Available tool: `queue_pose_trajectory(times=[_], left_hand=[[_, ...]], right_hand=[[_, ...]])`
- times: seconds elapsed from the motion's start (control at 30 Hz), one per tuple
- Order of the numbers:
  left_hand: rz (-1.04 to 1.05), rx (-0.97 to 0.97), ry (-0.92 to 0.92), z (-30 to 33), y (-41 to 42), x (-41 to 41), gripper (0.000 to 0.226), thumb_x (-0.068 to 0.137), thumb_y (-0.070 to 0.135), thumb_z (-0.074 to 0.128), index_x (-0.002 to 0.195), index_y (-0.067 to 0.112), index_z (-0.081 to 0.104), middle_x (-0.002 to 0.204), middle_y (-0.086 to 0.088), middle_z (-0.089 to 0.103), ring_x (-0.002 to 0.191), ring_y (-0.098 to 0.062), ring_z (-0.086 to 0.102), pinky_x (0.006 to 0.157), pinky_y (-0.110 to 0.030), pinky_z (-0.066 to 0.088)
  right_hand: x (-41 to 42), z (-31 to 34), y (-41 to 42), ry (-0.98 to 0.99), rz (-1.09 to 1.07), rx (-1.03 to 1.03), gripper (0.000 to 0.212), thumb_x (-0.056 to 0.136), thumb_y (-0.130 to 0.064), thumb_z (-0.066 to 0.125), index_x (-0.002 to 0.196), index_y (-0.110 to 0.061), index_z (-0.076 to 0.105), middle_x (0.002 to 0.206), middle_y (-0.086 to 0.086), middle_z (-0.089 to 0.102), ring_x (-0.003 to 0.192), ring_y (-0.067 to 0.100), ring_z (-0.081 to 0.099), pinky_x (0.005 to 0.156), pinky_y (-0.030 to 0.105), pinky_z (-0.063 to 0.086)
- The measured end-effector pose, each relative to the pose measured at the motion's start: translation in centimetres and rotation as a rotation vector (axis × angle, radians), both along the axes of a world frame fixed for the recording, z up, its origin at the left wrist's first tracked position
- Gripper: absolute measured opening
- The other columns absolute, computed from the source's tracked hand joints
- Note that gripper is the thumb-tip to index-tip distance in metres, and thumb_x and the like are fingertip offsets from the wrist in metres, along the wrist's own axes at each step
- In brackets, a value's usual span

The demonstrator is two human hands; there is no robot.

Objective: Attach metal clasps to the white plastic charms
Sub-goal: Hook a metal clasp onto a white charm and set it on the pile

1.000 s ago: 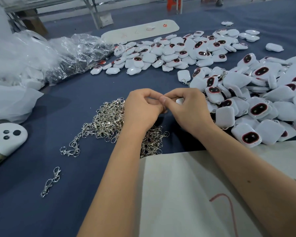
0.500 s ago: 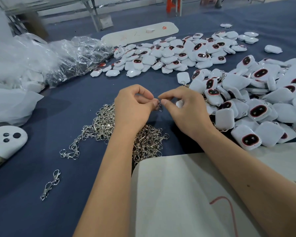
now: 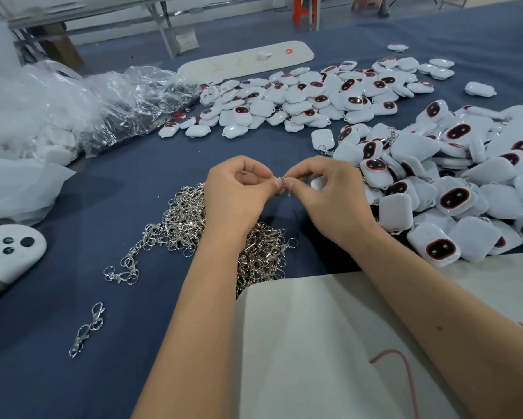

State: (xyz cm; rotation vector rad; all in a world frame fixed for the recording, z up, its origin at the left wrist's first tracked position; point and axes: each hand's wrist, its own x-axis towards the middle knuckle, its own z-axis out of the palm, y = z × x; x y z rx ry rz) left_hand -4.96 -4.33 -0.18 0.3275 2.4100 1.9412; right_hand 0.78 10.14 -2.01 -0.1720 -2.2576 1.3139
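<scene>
Forearms reach up from the bottom edge of the frame, crossing a pale sheet [image 3: 330, 343] with a red mark that lies on the blue surface [image 3: 57, 373] at lower centre. At lower left, two linked metal clasps [image 3: 86, 329] lie alone on the surface. Above the sheet, a loose heap of silver clasps [image 3: 175, 222] spreads across the middle, partly under the left wrist.

Over that heap, the left hand [image 3: 239, 198] and the right hand [image 3: 333, 198] meet at centre frame. The thumb and forefinger tips of both hands pinch a single small clasp [image 3: 284, 184] between them, the other fingers curled in. A white charm [image 3: 317, 182] shows inside the right hand's curled fingers; whether it is joined to the clasp cannot be told.

At the left edge sits a white object with three black dots [image 3: 9, 255]. To the right, a deep pile of white charms with dark oval faces [image 3: 454, 189] fills the frame's right side. Further up, a flatter scatter of the same charms [image 3: 314, 95] spans the upper centre, with crumpled clear plastic bags [image 3: 127, 104] at upper left and a long white board [image 3: 245, 62] beyond.
</scene>
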Motion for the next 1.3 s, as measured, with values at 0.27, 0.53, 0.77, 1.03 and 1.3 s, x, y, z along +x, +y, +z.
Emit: queue_pose_trajectory(times=[0.27,0.53,0.77,1.03,1.3], left_hand=[[-0.083,-0.007,-0.018,0.4,0.3,0.4,0.013,0.083,0.003,0.079,0.076,0.014,0.075,0.068,-0.005,0.072,0.08,-0.029,0.076,0.069,-0.03,0.055],[-0.076,-0.088,0.1,0.6,0.1,0.5,0.008,0.082,0.008,0.073,0.078,0.014,0.073,0.071,-0.004,0.075,0.075,-0.024,0.074,0.081,-0.049,0.062],[0.055,-0.374,0.278,0.2,-0.4,0.0,0.015,0.081,0.016,0.074,0.076,0.03,0.07,0.074,0.013,0.07,0.076,-0.004,0.065,0.074,-0.025,0.054],[-0.216,-0.807,0.434,-1.1,1.5,0.6,0.03,0.098,0.024,0.064,0.126,0.034,0.068,0.118,0.004,0.052,0.115,-0.022,0.037,0.102,-0.033,0.037],[-0.157,-0.757,0.409,-1.2,1.3,0.3,0.008,0.095,0.014,0.067,0.094,0.022,0.065,0.098,0.002,0.063,0.1,-0.024,0.054,0.089,-0.04,0.047]], right_hand=[[-0.1,-0.3,0.3,0.042,-0.048,-0.097,0.006,0.09,-0.016,0.077,0.087,-0.02,0.079,0.073,-0.016,0.069,0.065,0.002,0.053,0.067,0.015,0.04],[0.0,0.1,-0.1,-0.041,-0.023,0.004,0.01,0.091,-0.014,0.074,0.089,-0.02,0.082,0.084,-0.012,0.078,0.086,0.005,0.071,0.086,0.025,0.053],[-0.1,-0.1,0.0,0.031,-0.209,-0.116,0.016,0.096,-0.012,0.065,0.098,-0.021,0.078,0.081,-0.011,0.072,0.065,0.0,0.057,0.065,0.008,0.043],[-0.3,-0.1,0.4,0.1,-0.25,-0.401,0.03,0.102,-0.004,0.041,0.108,-0.019,0.067,0.086,0.005,0.069,0.067,0.013,0.052,0.062,0.033,0.048],[-0.3,-0.3,0.5,-0.007,-0.197,-0.202,0.03,0.101,-0.005,0.049,0.114,-0.018,0.072,0.091,-0.008,0.071,0.055,-0.003,0.05,0.055,0.01,0.04]])
